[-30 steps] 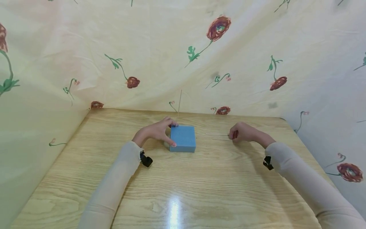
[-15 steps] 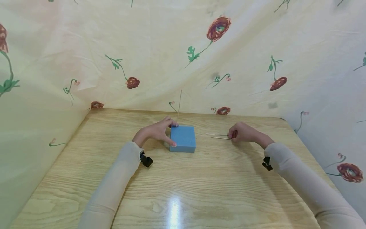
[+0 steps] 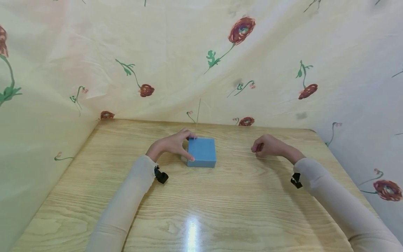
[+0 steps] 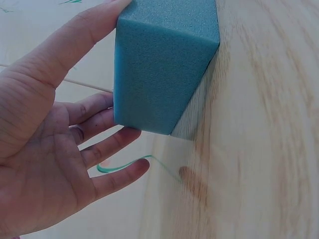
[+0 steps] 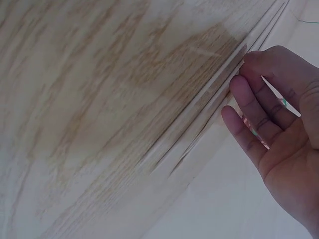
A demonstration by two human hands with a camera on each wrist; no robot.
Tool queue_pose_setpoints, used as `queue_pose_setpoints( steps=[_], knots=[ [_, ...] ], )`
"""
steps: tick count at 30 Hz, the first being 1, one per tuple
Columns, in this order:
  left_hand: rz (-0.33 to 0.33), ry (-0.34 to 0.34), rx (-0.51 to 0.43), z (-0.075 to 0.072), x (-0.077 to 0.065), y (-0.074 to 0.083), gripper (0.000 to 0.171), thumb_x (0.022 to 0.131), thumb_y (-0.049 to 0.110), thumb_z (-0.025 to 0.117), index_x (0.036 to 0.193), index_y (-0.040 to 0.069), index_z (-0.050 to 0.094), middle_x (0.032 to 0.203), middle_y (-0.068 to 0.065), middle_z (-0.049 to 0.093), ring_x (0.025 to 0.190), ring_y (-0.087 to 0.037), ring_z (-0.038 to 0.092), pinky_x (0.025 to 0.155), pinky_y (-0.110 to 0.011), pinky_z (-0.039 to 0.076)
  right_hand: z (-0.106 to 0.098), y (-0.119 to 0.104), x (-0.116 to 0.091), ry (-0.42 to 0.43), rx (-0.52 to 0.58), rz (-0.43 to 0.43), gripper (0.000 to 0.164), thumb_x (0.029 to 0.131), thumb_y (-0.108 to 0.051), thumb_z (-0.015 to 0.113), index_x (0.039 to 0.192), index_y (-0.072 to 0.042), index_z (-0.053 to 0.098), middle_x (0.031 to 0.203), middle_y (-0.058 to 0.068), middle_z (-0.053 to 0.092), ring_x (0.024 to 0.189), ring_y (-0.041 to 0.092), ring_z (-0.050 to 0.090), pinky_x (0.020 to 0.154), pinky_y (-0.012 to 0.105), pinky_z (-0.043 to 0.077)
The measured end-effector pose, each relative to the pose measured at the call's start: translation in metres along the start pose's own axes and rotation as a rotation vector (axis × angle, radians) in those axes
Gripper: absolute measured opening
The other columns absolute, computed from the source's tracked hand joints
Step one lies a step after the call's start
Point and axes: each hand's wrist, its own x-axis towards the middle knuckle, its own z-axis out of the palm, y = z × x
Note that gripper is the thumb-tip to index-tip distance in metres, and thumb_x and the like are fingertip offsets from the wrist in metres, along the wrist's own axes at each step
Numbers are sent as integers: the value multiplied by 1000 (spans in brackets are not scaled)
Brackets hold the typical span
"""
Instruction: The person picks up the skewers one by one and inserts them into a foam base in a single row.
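Note:
A blue foam block [image 3: 202, 150] lies on the table. My left hand [image 3: 174, 142] grips it from the left, thumb on the near edge and fingers at the far edge. In the left wrist view, the block [image 4: 159, 74] sits between the thumb and fingers. A thin wooden stick [image 3: 198, 117] stands upright at the block's far left corner. My right hand [image 3: 267, 145] is at some thin sticks [image 3: 239, 147] lying on the table. In the right wrist view, its thumb and index finger pinch at the middle stick [image 5: 202, 109]; the fingertips partly hide the contact.
One more stick [image 3: 270, 159] lies slanted, just in front of the right hand. The wooden table [image 3: 189, 196] ends at a flower-patterned cloth [image 3: 176, 63], which hangs behind it and at both sides.
The near stick, earlier held at the right fingertips, now lies longer in view past the front of that hand. The right fingers have moved slightly to the farther sticks. The left hand stays put.

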Motion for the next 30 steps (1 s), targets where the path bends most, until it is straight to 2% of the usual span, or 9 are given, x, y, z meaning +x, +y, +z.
queue_pose_setpoints(
  steps=[11, 22, 30],
  knots=[
    [2, -1, 3, 0, -1, 0, 88, 81, 28, 89, 150, 3, 40, 148, -15, 37, 140, -32, 37, 120, -49, 32, -1, 5, -1, -3, -70, -17, 14, 83, 4, 74, 89, -8, 77, 87, 2, 75, 77, 11, 64, 68, 25, 53],
    [-2, -4, 12, 1, -2, 1, 87, 81, 27, 88, 150, 3, 40, 147, -15, 36, 140, -33, 37, 120, -49, 32, -2, 7, -3, -26, -57, 16, 15, 80, 6, 74, 84, -7, 75, 84, 3, 73, 73, 10, 62, 66, 25, 53],
    [-5, -1, 16, 1, -1, 1, 87, 81, 26, 88, 150, 4, 40, 148, -15, 37, 140, -32, 37, 121, -49, 32, 1, 7, -1, -15, -71, -15, 17, 77, 8, 73, 79, -9, 70, 77, 0, 68, 67, 8, 56, 63, 25, 49]
  ],
)
